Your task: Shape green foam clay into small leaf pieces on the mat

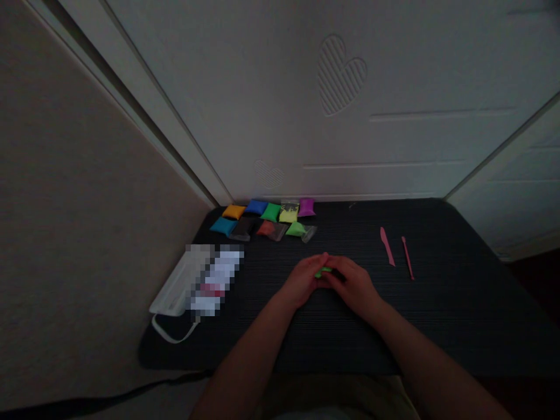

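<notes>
By the surface's (459,291) left edge lies a white box (168,298), contents too blurred to tell; toward the far left corner, packets (271,212) hold what looks like coloured clay (224,226); midway across, left hand (301,283) and right hand (353,286) meet, fingers pinching a green lump (322,272), apparently being shaped, which calls for light, even pressure; nearer the right edge lie a pink knife (387,247) and stick (408,258)

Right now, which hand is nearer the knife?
Right. The right hand is left of the knife, nearer the body; the left hand is farther left.
</notes>
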{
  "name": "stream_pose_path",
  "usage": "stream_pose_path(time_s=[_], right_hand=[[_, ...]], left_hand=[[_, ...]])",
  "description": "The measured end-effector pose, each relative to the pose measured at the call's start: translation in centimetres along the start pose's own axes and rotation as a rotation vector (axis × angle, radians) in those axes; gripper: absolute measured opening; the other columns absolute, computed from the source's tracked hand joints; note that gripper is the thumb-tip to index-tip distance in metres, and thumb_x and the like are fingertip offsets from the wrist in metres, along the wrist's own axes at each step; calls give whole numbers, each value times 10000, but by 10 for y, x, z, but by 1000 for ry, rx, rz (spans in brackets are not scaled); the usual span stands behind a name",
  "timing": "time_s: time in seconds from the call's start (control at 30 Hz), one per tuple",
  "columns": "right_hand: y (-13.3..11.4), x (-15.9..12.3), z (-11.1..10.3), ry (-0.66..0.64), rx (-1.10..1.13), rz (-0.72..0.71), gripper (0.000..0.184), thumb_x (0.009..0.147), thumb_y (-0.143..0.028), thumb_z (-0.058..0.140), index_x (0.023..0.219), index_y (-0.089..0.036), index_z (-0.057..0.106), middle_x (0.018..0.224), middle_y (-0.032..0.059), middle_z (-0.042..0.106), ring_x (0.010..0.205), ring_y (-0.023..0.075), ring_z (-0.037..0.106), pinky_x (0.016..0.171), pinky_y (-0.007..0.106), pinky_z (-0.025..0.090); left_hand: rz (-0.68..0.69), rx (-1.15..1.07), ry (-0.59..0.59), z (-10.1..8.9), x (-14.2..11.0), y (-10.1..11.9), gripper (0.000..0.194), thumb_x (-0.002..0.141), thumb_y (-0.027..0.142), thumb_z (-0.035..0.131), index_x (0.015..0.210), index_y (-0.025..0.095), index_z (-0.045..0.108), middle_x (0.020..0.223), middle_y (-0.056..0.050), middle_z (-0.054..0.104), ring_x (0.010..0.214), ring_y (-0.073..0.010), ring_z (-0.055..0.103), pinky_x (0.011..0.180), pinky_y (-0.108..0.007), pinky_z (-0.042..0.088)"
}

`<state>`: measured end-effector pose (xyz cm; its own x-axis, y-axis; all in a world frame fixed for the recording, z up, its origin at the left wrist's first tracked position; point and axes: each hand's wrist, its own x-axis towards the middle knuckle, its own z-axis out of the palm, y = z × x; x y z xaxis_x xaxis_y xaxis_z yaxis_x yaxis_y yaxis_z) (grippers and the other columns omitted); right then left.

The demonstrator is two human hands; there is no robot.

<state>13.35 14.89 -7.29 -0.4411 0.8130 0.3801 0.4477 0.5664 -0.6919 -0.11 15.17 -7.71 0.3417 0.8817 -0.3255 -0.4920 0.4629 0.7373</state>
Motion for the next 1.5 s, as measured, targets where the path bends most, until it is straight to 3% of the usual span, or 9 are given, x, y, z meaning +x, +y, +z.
stream_pose_path(time_s=[0.13,0.23,0.63,0.93,1.13,1.27,1.37,1.5], right_hand=[[5,2,-7,67,35,81,190,753,-171,529,934,-223,552,905,30,602,852,165,556,767,310,448],[6,3,-9,95,56,137,142,752,-172,525,886,-212,549,841,20,583,775,149,550,700,284,448],[3,3,-10,-27,204,235,113,722,-184,523,826,-209,556,757,-1,575,690,137,541,634,273,433],[11,6,-9,-16,804,519,119,682,-235,591,785,-197,543,649,-36,532,596,103,498,579,239,396],[8,5,-31,100,1253,512,90,680,-242,513,768,-227,529,747,-5,522,551,101,450,545,273,400],[15,7,-32,159,1149,478,99,689,-191,475,752,-224,544,845,13,528,621,113,483,568,276,408],[17,7,-25,103,836,457,116,712,-178,475,767,-213,572,869,16,551,689,130,508,619,282,418],[11,6,-19,3,342,330,217,749,-274,514,955,-234,569,834,16,559,724,147,518,628,280,419]], left_hand=[[-2,110,-47,-1,-2,2,283,744,354,544,913,130,583,788,-48,607,627,-104,564,595,-250,462],[29,188,-11,-4,-2,2,269,716,307,587,926,139,568,804,-43,607,611,-91,563,579,-222,447],[54,258,75,-6,0,2,211,641,269,634,764,149,513,586,29,530,444,-54,442,449,-188,321],[198,380,161,-8,2,2,196,652,292,607,766,165,511,510,59,490,445,-69,442,463,-196,319],[293,506,328,-13,3,7,178,672,305,587,761,167,518,495,53,499,453,-84,460,488,-209,341],[279,448,281,-11,2,7,250,677,314,582,872,165,533,559,29,546,501,-101,511,535,-225,384],[250,450,237,-7,-1,7,265,677,317,583,889,162,549,582,20,557,522,-107,523,550,-229,394],[241,475,177,-3,-3,6,228,681,317,577,842,155,559,580,20,548,529,-104,510,547,-223,387]])
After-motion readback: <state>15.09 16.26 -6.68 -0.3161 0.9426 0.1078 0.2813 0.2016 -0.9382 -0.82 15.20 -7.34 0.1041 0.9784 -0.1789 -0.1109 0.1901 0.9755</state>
